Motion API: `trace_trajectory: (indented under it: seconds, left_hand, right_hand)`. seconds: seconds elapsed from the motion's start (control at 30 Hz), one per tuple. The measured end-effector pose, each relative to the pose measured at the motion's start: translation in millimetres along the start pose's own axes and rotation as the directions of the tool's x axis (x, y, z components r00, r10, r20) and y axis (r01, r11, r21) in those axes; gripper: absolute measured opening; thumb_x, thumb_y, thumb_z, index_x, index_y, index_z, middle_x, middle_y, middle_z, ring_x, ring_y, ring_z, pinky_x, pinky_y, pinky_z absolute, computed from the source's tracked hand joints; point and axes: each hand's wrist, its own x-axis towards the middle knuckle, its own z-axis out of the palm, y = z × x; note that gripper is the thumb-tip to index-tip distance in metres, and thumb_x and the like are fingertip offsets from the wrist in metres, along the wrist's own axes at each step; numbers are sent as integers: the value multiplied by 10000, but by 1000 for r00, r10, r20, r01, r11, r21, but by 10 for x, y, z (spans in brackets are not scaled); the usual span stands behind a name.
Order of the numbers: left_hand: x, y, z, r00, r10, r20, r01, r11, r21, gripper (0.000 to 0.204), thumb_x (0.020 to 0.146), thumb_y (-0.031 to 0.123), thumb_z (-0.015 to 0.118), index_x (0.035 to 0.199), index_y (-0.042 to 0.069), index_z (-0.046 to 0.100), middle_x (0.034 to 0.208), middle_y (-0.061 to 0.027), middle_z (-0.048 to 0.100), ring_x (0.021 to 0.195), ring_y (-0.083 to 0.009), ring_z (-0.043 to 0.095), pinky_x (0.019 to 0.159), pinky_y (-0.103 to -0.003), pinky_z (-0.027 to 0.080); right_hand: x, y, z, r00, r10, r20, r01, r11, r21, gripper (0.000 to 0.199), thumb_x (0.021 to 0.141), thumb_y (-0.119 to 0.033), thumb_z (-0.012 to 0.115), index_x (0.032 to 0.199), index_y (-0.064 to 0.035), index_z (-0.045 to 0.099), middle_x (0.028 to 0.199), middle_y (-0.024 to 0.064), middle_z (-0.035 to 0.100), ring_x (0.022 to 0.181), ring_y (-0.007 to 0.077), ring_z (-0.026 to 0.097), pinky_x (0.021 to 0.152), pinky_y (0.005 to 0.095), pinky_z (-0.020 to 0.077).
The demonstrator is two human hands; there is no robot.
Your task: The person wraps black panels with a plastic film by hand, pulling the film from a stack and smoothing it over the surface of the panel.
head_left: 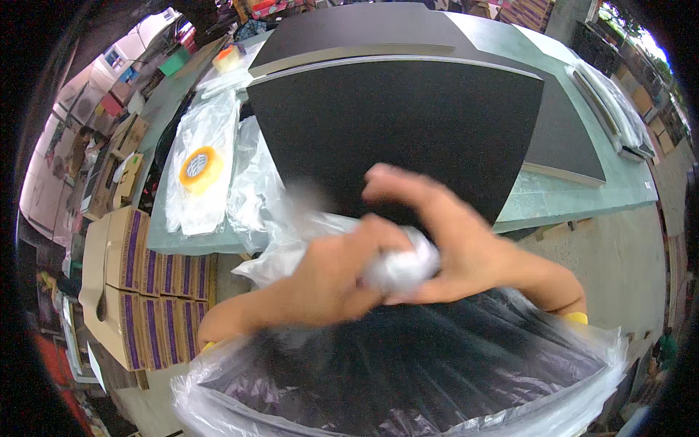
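Note:
My left hand (338, 273) is closed around a bunched whitish wad of crumpled plastic film (404, 268), its fingers curled in. My right hand (466, 251) cups the wad's other side, thumb below it and forefinger raised and bent away. Both hands are smeared by motion. Loose plastic film (262, 266) trails out to the left of my left hand. Below my forearms lies a black panel in a clear plastic bag (408, 364). Just beyond my hands, a large black panel (400, 131) leans over the table edge.
The green table (561, 200) carries more black panels (349, 29), a roll of yellow tape (196, 169) on a pile of plastic bags (200, 211) and a second tape roll (226, 58). Stacked cartons (156, 291) stand at the left. Wrapped panels (611, 109) lie at the right edge.

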Motion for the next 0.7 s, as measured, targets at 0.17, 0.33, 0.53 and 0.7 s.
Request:
trace_trajectory:
  seconds: [0.17,0.33,0.53,0.7]
  left_hand:
    - [32,52,-38,960,-206,-187,228,968,103,258,653,-33,535,897,41,500,848,-128,526,772,-297,557,646,-351,440]
    - [-96,-503,-112,957,-110,-269,131,990,58,57,701,-22,491,689,9,537,723,-79,538,614,-172,526,539,-246,409]
    - [-291,-684,-588,920,-369,-131,182,700,-691,77,717,68,482,726,21,543,682,-41,557,643,-107,539,572,-224,425]
    - [-276,-695,-547,495,-789,-364,191,507,-840,266,806,189,474,996,4,495,936,-102,557,833,-191,569,718,-299,481]
  right_hand:
    - [36,126,-151,967,-141,-211,83,961,-264,103,493,21,467,589,-6,492,774,135,480,768,286,496,642,330,423]
    - [-85,135,-362,951,283,-127,-198,868,455,140,594,-20,370,637,49,484,690,86,501,674,130,486,590,238,382]
    - [-284,135,-421,783,114,612,-240,962,128,230,732,-211,571,766,16,572,614,142,561,530,196,542,511,311,417]
    - [-426,548,-693,690,722,56,-33,-46,998,668,762,-578,410,1042,19,515,1013,156,557,902,266,554,804,398,439]
